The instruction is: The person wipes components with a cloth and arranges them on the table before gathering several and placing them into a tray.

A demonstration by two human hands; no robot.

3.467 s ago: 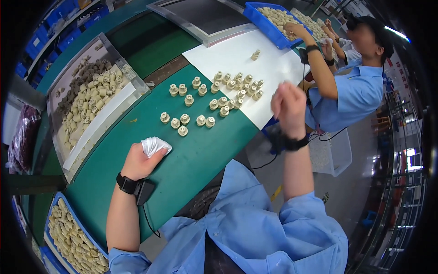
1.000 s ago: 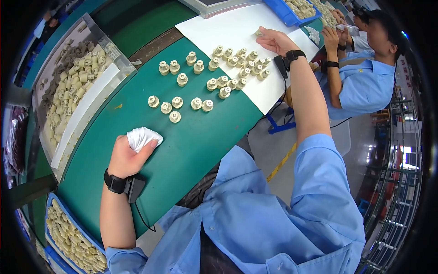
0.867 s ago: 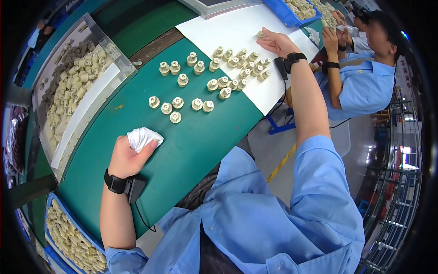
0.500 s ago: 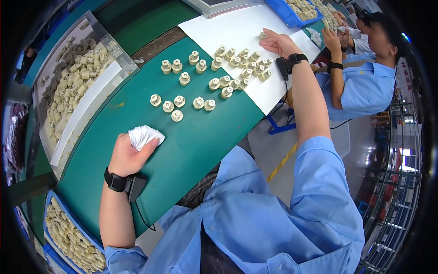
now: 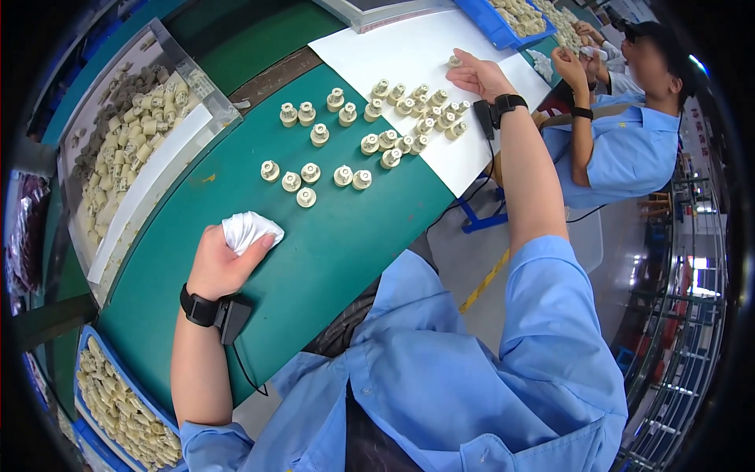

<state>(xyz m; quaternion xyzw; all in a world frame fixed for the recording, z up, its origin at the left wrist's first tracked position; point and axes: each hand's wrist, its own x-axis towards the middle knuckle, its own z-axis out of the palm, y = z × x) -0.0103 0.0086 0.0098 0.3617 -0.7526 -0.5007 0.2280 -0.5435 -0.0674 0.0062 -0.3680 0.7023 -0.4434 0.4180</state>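
Bunched in my left hand (image 5: 224,263), a white cloth (image 5: 252,234) pokes out above the thumb, and the fingers are closed round it. At the far right, my right hand (image 5: 481,77) is over a white sheet (image 5: 440,39), fingers stretched and apart. A cream, round-based plastic piece (image 5: 454,61) stands at its fingertips; whether they touch it I cannot make out. Several like cream pieces (image 5: 391,158) stand in a cluster, partly on the sheet and partly on the green table (image 5: 267,315). Other loose groups (image 5: 306,197) are nearer the left hand.
A clear-walled box (image 5: 208,94) of cream and grey parts stands at left. Blue bins of cream parts sit at lower left (image 5: 85,377) and top right (image 5: 491,23). A co-worker (image 5: 629,149) in blue works at far right. Black cables hang from both wrist straps.
My hands and the cream pieces stay almost where they were. The co-worker's hands have shifted slightly.
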